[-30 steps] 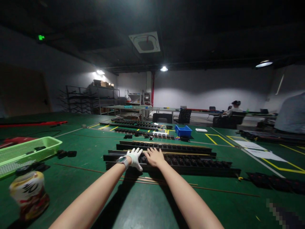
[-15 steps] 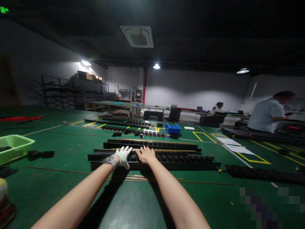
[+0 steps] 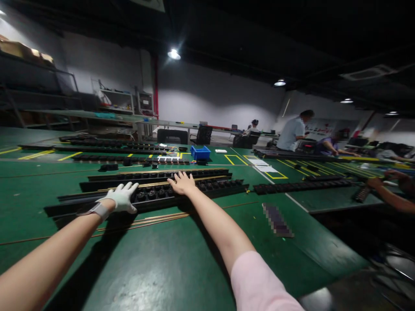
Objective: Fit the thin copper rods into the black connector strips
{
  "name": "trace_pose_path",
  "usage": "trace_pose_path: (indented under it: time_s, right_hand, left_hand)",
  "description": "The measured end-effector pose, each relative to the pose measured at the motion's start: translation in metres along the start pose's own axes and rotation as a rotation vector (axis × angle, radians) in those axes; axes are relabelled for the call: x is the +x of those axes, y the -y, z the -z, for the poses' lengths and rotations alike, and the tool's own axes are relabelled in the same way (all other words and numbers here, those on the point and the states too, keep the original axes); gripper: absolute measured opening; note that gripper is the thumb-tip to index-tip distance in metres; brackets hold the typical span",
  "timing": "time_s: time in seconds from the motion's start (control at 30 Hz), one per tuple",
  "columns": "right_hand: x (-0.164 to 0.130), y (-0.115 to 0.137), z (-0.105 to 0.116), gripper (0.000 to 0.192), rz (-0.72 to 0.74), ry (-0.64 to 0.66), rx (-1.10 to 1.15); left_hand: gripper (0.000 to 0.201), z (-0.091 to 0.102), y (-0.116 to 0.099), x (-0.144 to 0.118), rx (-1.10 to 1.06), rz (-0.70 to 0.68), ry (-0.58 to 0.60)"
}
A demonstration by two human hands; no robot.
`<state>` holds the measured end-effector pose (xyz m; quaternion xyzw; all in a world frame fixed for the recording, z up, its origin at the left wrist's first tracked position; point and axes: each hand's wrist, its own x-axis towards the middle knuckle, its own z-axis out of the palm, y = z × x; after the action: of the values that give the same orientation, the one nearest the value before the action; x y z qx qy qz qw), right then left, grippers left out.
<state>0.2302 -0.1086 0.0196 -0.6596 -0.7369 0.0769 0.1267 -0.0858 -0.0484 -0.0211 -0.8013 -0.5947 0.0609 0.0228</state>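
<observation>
- White glove on the left hand (image 3: 121,198), bare skin on the right hand (image 3: 182,183); both sets of fingers lie spread and flat, gripping nothing, on the long black rail (image 3: 152,196) of small round parts.
- Judging by this, the rail's sockets look filled along the visible length; the brass rods (image 3: 152,218) beside its near edge lie loose, seemingly not yet fitted.
- Green worktop (image 3: 181,255) carries further rails towards its far edge, a blue bin (image 3: 200,152) and yellow tape marks.
- Dim workshop beyond: shelving at the left, ceiling lamps, other people (image 3: 293,131) working at the right.
</observation>
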Motion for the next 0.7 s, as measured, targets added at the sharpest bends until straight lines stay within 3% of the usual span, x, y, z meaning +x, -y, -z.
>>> trace_pose_path:
  time_s: [0.17, 0.43, 0.57, 0.7]
  right_hand:
    - [-0.006, -0.033, -0.005, 0.092, -0.056, 0.002, -0.034]
    - [-0.007, -0.041, -0.005, 0.090, -0.063, 0.011, -0.004]
    - [-0.010, -0.056, 0.004, 0.095, -0.103, -0.040, -0.031]
    - [-0.014, -0.072, 0.003, 0.093, -0.151, 0.028, -0.042]
  left_hand:
    - [0.131, -0.006, 0.002, 0.006, 0.050, 0.020, -0.011]
    - [0.136, 0.005, -0.003, -0.005, -0.030, 0.002, 0.012]
    - [0.137, 0.006, -0.004, -0.008, -0.075, 0.000, -0.002]
    - [0.137, 0.005, -0.003, -0.007, -0.090, -0.013, -0.015]
